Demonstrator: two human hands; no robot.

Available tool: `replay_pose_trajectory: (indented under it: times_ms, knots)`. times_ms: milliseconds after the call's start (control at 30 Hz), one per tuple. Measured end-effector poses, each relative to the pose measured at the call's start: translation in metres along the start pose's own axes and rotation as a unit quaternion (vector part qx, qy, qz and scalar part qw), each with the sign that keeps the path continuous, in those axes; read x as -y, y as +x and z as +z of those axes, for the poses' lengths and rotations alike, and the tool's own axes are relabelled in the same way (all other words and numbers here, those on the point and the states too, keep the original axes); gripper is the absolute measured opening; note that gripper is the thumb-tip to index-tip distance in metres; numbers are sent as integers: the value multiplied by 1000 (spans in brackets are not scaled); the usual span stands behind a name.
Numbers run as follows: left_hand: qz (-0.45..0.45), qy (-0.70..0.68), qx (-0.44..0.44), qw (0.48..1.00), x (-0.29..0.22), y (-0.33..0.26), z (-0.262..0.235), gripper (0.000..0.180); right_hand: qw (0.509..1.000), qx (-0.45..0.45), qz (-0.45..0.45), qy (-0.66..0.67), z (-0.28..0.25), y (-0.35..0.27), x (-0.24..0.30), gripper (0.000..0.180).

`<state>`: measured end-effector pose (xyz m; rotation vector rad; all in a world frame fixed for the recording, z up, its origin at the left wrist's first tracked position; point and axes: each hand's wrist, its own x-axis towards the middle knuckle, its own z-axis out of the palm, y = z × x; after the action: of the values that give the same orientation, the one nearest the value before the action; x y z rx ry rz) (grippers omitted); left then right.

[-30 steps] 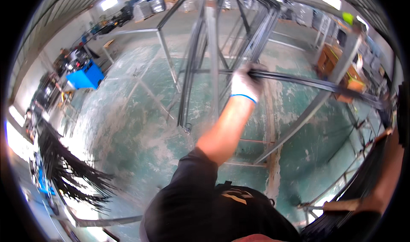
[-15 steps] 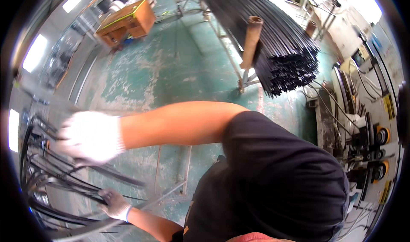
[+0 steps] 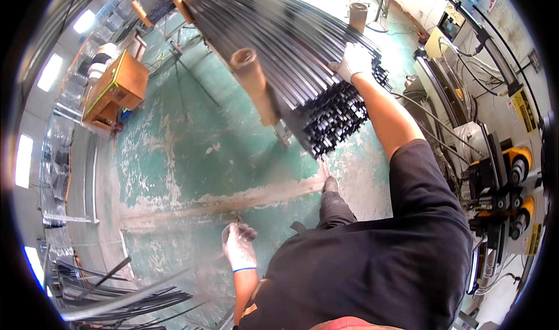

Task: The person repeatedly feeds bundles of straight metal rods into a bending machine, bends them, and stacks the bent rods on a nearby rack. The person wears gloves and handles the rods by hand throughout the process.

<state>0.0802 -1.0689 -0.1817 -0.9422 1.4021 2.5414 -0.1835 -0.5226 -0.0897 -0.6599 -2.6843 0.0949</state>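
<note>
A large stack of long black strips [image 3: 273, 44] runs away from me on a stand, their cut ends [image 3: 335, 120] bunched toward me. My right hand [image 3: 354, 63], in a white glove, rests on top of the strips near those ends. Its thumb is spread from the fingers, and no strip is lifted in it. Low over the floor, my left hand [image 3: 239, 245], also gloved, hangs beside my body with loosely curled fingers and nothing in it. Several loose black strips [image 3: 134, 301] lie in a tangled heap at the lower left, behind a grey bar [image 3: 122, 304].
Brown tube-shaped posts [image 3: 251, 82] stand along the stack's sides. To the right is a machine with yellow-and-black rollers [image 3: 518, 161] and hanging cables. A wooden desk [image 3: 119, 88] stands at the far left on the worn green floor [image 3: 186, 155].
My right arm has swung from the heap at the left over to the black stack. My left hand has come away from the loose strips. The view has turned toward the stack.
</note>
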Motion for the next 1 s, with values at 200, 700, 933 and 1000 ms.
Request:
replay_pose_trajectory:
  times_ms: [200,700,933,1000]
  knots:
    - [7,84,43,995,11,16,196,11,985,136,97,-32,62,108,-74,111]
    - [-80,82,147,982,48,93,357,16,969,237,-71,0,78,177,-80,32]
    - [-94,114,192,970,31,150,370,11,925,354,22,133,40,169,-50,48]
    - [-99,124,210,965,27,164,373,12,916,378,-17,133,40,159,-46,45]
